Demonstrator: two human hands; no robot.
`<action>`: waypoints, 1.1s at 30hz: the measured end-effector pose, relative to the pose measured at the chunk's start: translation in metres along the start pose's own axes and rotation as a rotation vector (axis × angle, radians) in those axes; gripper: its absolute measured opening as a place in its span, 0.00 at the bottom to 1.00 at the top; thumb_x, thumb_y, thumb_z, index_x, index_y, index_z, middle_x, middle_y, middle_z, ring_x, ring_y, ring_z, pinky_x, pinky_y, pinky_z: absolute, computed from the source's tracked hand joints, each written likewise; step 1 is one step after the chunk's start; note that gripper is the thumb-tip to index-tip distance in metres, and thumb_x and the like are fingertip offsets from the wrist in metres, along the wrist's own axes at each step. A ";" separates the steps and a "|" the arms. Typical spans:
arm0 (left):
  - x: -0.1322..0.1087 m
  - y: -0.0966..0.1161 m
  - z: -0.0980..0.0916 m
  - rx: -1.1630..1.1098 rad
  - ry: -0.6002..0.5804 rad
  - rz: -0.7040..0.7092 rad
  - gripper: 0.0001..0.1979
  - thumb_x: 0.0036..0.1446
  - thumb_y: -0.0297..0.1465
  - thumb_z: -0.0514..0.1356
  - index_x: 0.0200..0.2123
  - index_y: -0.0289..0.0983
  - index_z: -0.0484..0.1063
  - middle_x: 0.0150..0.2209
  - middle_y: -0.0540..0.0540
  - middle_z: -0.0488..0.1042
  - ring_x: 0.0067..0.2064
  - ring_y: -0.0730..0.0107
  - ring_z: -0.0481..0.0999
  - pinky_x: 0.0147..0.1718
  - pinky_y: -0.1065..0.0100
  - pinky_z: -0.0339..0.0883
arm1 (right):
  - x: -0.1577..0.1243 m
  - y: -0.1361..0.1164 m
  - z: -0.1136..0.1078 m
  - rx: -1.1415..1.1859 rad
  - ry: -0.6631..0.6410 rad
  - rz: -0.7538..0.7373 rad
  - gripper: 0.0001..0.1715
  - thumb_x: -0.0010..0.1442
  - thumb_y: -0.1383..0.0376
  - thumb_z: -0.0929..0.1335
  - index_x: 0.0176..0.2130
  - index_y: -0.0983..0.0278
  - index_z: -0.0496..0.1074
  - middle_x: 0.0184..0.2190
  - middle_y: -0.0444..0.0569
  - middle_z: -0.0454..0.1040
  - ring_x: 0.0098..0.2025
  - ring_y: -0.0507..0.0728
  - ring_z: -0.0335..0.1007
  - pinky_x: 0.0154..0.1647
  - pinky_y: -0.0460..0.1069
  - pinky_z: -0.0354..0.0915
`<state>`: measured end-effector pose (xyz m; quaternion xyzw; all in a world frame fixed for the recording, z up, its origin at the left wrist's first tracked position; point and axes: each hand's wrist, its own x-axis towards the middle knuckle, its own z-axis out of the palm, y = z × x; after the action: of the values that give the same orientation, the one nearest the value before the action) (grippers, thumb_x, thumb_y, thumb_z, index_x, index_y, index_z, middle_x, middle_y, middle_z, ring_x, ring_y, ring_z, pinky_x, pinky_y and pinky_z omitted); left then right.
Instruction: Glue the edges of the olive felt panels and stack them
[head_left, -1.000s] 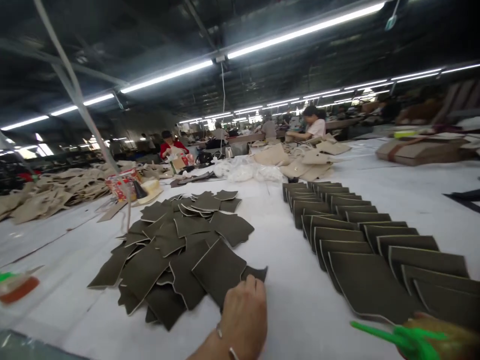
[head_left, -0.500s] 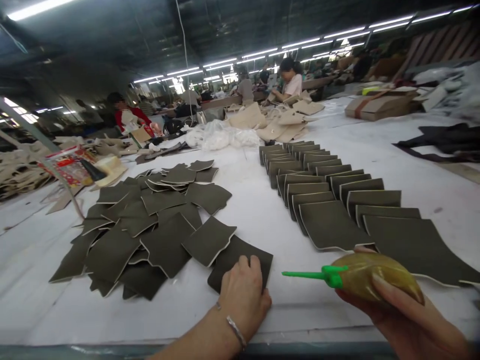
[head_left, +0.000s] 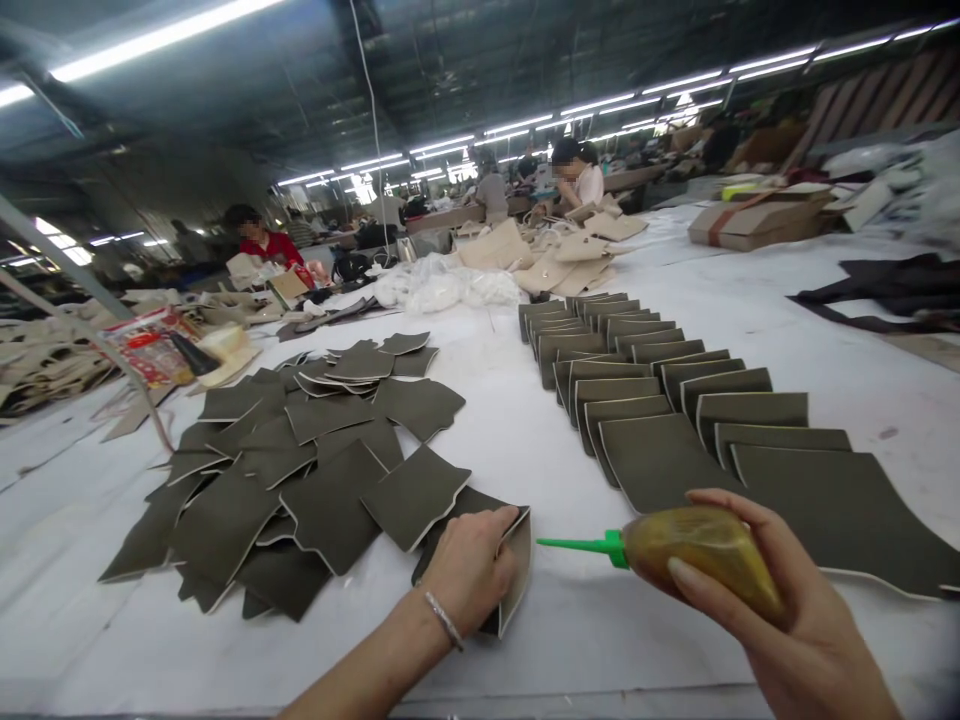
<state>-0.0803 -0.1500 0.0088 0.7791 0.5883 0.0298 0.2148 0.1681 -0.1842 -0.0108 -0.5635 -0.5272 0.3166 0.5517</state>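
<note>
My left hand [head_left: 471,566] grips a dark olive cut piece [head_left: 515,570] at the near edge of a loose pile of the same pieces [head_left: 300,470], and the piece's right edge is lifted off the white table [head_left: 510,430]. My right hand [head_left: 787,610] holds a soft amber glue bottle [head_left: 697,556] with a green nozzle [head_left: 577,545] that points left toward that piece. To the right, two rows of overlapping olive pieces [head_left: 660,400] lie fanned out.
White plastic bags [head_left: 439,285] and beige pieces [head_left: 555,262] lie further back. A red-printed package [head_left: 146,345] sits at the left, a flat cardboard bundle [head_left: 757,222] at the far right, dark fabric [head_left: 885,285] beside it. Other people work at the back.
My left hand pulled one olive piece out of the pile toward me and lifted its edge. My right hand brought the glue bottle up into view, nozzle pointing left. The camera tilted down.
</note>
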 end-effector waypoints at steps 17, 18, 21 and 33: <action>0.011 -0.012 0.005 -0.116 0.072 0.035 0.23 0.54 0.26 0.52 0.52 0.43 0.74 0.40 0.47 0.79 0.41 0.61 0.76 0.42 0.65 0.66 | 0.010 -0.019 0.036 -0.322 -0.116 -0.205 0.24 0.60 0.50 0.70 0.52 0.54 0.64 0.45 0.47 0.70 0.43 0.62 0.68 0.47 0.55 0.62; 0.011 -0.011 0.005 -0.109 0.068 0.035 0.23 0.55 0.27 0.52 0.52 0.43 0.74 0.40 0.47 0.79 0.41 0.61 0.76 0.42 0.65 0.66 | 0.010 -0.019 0.036 -0.333 -0.119 -0.219 0.24 0.60 0.50 0.70 0.52 0.53 0.64 0.45 0.47 0.69 0.44 0.62 0.68 0.47 0.54 0.62; 0.010 -0.010 0.002 -0.100 0.051 0.049 0.21 0.57 0.28 0.52 0.52 0.45 0.73 0.39 0.47 0.78 0.41 0.61 0.76 0.42 0.65 0.66 | 0.009 -0.019 0.034 -0.329 -0.128 -0.163 0.25 0.58 0.48 0.70 0.51 0.53 0.64 0.45 0.46 0.70 0.44 0.62 0.68 0.47 0.54 0.62; 0.004 -0.005 -0.004 -0.016 0.018 0.054 0.22 0.60 0.29 0.49 0.55 0.45 0.69 0.38 0.46 0.75 0.39 0.59 0.75 0.38 0.63 0.66 | 0.017 -0.015 0.030 -0.229 -0.153 0.060 0.31 0.54 0.44 0.71 0.50 0.55 0.65 0.38 0.44 0.74 0.40 0.62 0.72 0.40 0.51 0.66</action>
<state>-0.0851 -0.1440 0.0103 0.7926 0.5687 0.0472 0.2146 0.1401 -0.1618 0.0013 -0.6124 -0.5831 0.3129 0.4324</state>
